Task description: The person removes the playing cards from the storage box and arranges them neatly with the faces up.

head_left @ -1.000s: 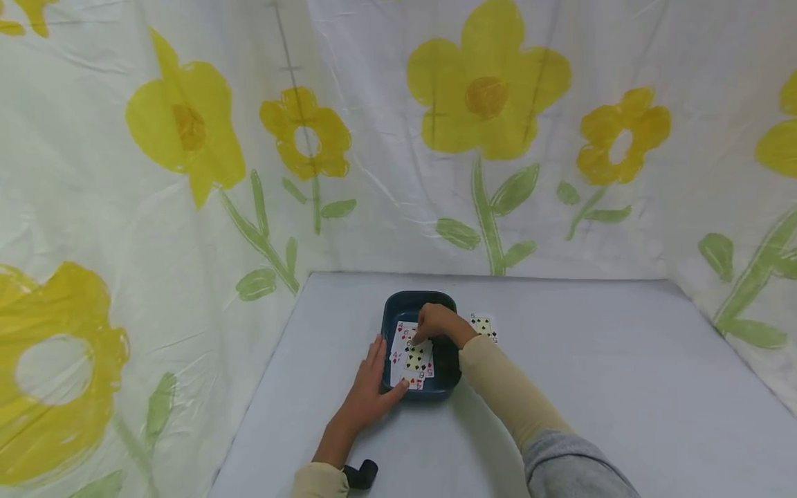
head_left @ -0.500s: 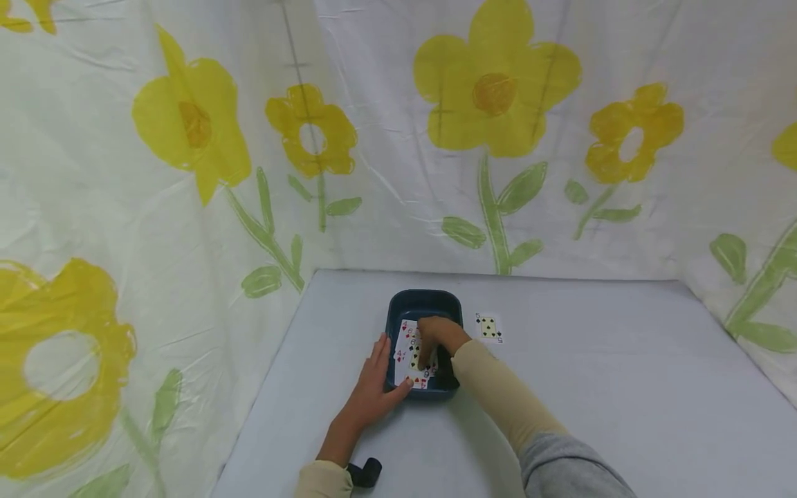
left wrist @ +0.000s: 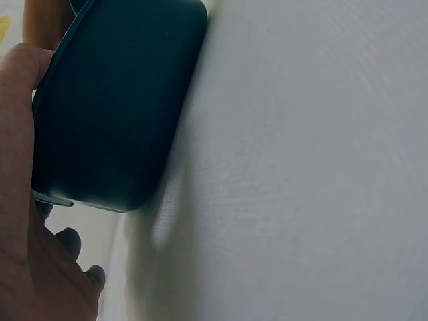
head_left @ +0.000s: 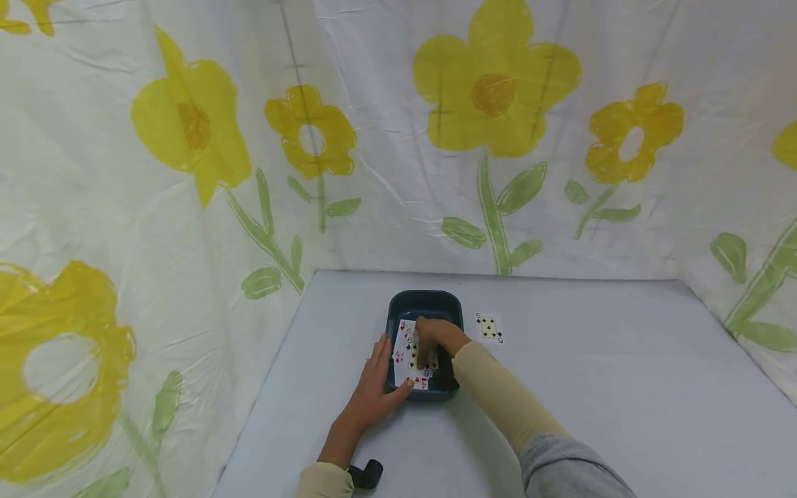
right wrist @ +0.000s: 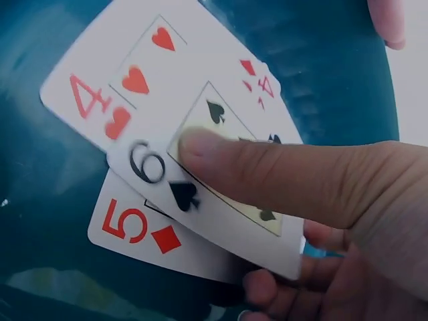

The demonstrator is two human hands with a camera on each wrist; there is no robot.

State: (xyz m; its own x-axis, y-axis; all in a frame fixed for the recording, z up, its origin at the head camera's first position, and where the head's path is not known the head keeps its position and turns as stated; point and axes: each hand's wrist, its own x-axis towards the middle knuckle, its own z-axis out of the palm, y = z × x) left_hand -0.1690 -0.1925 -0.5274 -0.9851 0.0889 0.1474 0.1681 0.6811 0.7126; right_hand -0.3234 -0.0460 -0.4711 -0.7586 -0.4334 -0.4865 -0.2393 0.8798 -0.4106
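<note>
A dark teal tray (head_left: 425, 301) stands on the white table with several playing cards in it. My left hand (head_left: 367, 391) rests at its near left corner, fingers along the left side and thumb over the near rim. With the right hand (head_left: 438, 335) inside the tray I pinch the six of spades (right wrist: 148, 179). The thumb lies on its face and the fingers are partly hidden underneath. Around it show a four of hearts (right wrist: 87, 67), a four of diamonds (right wrist: 262, 81) and a five of diamonds (right wrist: 110, 231), overlapping one another.
A five of spades (head_left: 490, 328) lies face up on the table (head_left: 591, 373) just right of the tray. At the left wrist sits a black rounded object (head_left: 369, 474). A white curtain (head_left: 386, 207) with yellow flowers stands behind the far table edge.
My right hand has come down from above the cards toward the near side of the tray, uncovering the five of spades outside. The left hand stays at the rim.
</note>
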